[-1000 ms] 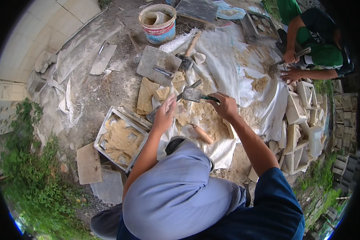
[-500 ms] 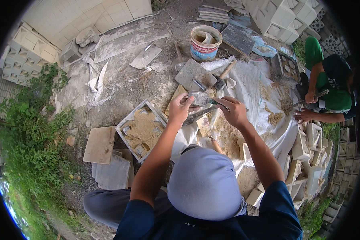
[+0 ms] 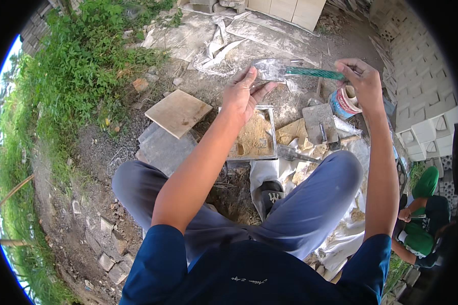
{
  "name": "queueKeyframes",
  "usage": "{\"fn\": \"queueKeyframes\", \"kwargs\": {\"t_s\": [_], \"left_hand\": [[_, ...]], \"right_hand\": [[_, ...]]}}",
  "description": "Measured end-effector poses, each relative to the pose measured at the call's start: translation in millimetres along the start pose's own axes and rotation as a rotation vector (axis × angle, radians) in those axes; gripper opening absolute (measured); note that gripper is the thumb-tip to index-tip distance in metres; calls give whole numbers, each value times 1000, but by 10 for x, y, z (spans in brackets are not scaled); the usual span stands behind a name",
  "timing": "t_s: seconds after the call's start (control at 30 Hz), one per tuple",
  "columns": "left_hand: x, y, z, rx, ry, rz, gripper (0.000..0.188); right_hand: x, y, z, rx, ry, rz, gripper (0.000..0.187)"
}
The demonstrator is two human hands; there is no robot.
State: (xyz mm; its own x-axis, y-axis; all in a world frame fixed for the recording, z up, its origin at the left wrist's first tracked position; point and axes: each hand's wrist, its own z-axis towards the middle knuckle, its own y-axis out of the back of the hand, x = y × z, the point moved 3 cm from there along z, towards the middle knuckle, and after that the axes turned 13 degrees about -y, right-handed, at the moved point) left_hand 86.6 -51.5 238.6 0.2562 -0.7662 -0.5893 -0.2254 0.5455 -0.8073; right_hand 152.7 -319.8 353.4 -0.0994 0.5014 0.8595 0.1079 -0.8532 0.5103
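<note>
Green-handled, the flat-bladed tool (image 3: 302, 71) spanned the air between both hands: the left hand (image 3: 245, 92) pinched its metal blade, while the right hand (image 3: 362, 81), earlier close to that blade, gripped the handle's far end.

Counting two hands (image 3: 240, 97) (image 3: 365, 84), one green-handled tool (image 3: 300, 71), one bucket (image 3: 343, 105), one sand-filled frame (image 3: 273, 133) and one square float (image 3: 318, 121). Also counting one tan board (image 3: 178, 113), one other person (image 3: 423, 219) and at least one grey slab (image 3: 166, 148), hard to total through the overlap.
</note>
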Motion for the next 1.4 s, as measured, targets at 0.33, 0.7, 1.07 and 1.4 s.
{"fn": "queueKeyframes", "kwargs": {"t_s": [0.33, 0.7, 1.07, 1.4], "left_hand": [[-234, 1380, -508, -105, 70, 36, 24], [203, 2417, -707, -245, -190, 1270, 53], [748, 2756, -766, -68, -352, 904, 65], [766, 2772, -767, -95, -240, 750, 64]], "right_hand": [[-418, -2345, -375, 415, -186, 1473, 49], [-1114, -2785, -676, 197, -266, 1118, 52], [-1064, -3242, -1104, 375, -26, 817, 34], [-1138, -3294, -1158, 346, 30, 902, 42]]}}
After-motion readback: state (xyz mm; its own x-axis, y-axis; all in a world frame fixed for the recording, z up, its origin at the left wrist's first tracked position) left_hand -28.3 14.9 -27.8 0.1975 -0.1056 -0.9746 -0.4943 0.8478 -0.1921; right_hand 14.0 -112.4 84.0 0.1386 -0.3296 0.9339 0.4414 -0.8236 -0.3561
